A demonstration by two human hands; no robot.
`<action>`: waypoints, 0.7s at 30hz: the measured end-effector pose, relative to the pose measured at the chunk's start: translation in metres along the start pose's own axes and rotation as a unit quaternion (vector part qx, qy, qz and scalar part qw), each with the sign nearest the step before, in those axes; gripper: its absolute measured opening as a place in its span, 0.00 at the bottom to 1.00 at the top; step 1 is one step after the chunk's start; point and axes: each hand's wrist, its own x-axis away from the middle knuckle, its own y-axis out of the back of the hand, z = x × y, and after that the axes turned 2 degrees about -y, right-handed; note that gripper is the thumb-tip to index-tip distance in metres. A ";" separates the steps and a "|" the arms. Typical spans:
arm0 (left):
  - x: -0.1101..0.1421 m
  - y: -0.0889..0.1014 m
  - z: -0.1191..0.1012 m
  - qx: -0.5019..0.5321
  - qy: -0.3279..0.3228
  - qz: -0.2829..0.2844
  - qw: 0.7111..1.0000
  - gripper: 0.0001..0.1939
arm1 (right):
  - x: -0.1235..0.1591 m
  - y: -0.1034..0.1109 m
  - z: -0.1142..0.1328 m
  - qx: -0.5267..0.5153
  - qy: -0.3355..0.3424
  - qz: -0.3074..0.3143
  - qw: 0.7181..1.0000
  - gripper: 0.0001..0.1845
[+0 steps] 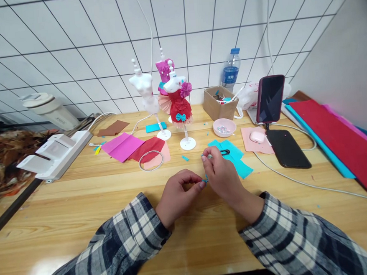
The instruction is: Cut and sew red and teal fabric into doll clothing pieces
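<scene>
Centrally, head view: left hand (181, 195) pinches small blue paper piece (204, 180) between thumb and fingertips, over wooden table (82, 211). Right hand (223, 174) just beside, fingers curled closed, pinching blue bit (203, 156); grip on black-handled tool (224, 152) unclear. Blue paper sheets (231, 153) lie beyond right hand. Red-dressed mannequin (181, 106) stands farther back, blue bow (181, 117) on skirt; pink dish (224, 128) right of it.
</scene>
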 end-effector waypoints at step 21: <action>-0.002 0.018 0.002 -0.136 -0.121 -0.160 0.970 0.05 | 0.003 0.012 0.012 -0.347 -0.138 0.176 0.911 0.11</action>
